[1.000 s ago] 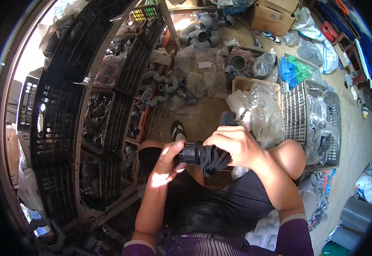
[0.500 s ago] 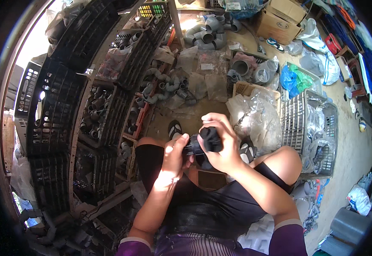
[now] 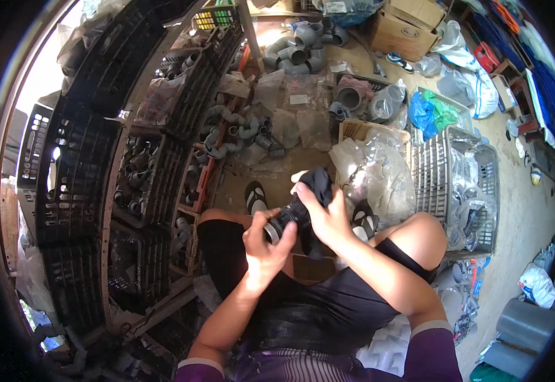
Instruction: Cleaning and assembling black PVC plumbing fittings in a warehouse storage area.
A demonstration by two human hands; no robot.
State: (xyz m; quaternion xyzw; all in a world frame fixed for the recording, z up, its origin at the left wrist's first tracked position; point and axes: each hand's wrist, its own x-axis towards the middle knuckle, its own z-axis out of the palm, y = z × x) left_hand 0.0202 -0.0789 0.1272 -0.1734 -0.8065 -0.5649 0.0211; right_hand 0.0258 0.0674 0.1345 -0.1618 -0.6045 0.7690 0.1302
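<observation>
Above my lap, both hands work on a black ribbed cylinder with a pale rim, which looks like a camera lens. It lies tilted, its rim toward the lower left. My left hand is closed around the rim end, thumb on one side and fingers on the other. My right hand grips a bunched black cloth against the cylinder's far end. Part of the cloth hangs below the right hand. What the cloth covers is hidden.
Black crates of pipe fittings stand on a rack at left. Grey elbows lie on the floor ahead. To the right are a grey crate of plastic bags and a light crate under clear plastic. A cardboard box stands farther back.
The cylinder has turned, so its ribbed side and pale rim now show. My left fingers have shifted round it, and the cloth has spread out under my right hand.
</observation>
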